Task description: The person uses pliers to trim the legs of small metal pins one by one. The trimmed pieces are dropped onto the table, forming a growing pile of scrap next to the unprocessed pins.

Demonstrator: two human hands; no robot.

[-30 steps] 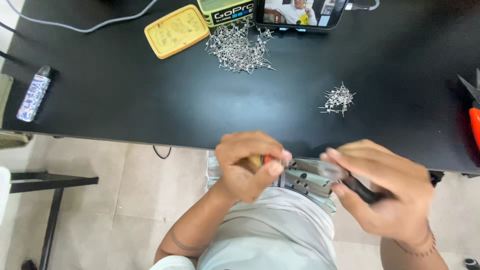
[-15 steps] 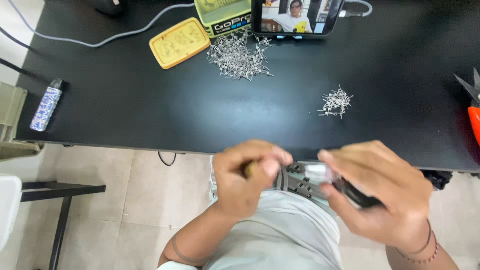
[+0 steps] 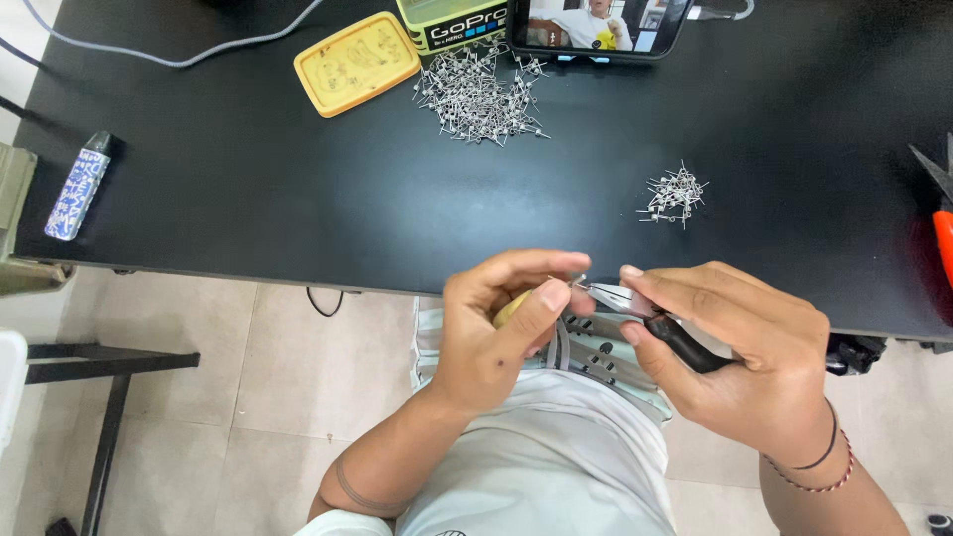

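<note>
Right now both hands meet just off the near edge of the black table (image 3: pixel 298 218), at about six o'clock in the view, above the person's lap. The left hand (image 3: pixel 496 333) is curled shut around a small yellowish-handled tool (image 3: pixel 511 308), thumb and forefinger pinched at its tip, where a tiny wire piece (image 3: pixel 579 283) seems to sit, though it is too small to tell its shape. The right hand (image 3: pixel 740 362) is closed on a pair of pliers (image 3: pixel 645 313) with dark grips, its metal nose touching the left fingertips. By my reading, the step in hand is shaping or trimming one small wire piece, and it calls for a steady pinch and a fine squeeze of the pliers, since the part could easily slip. On the table, a large heap of wire pieces (image 3: pixel 476 94) lies at twelve o'clock, and a smaller heap (image 3: pixel 673 194) at about one o'clock, well apart from it. A yellow lid (image 3: pixel 357 62) lies near eleven o'clock beside a tin (image 3: pixel 452 20) and a propped phone (image 3: pixel 596 25); a patterned cylinder (image 3: pixel 74 189) rests at nine o'clock, a grey cable (image 3: pixel 149 50) runs behind, and an orange-handled tool (image 3: pixel 943 238) shows at three o'clock. Pale floor tiles (image 3: pixel 248 397) lie below.
</note>
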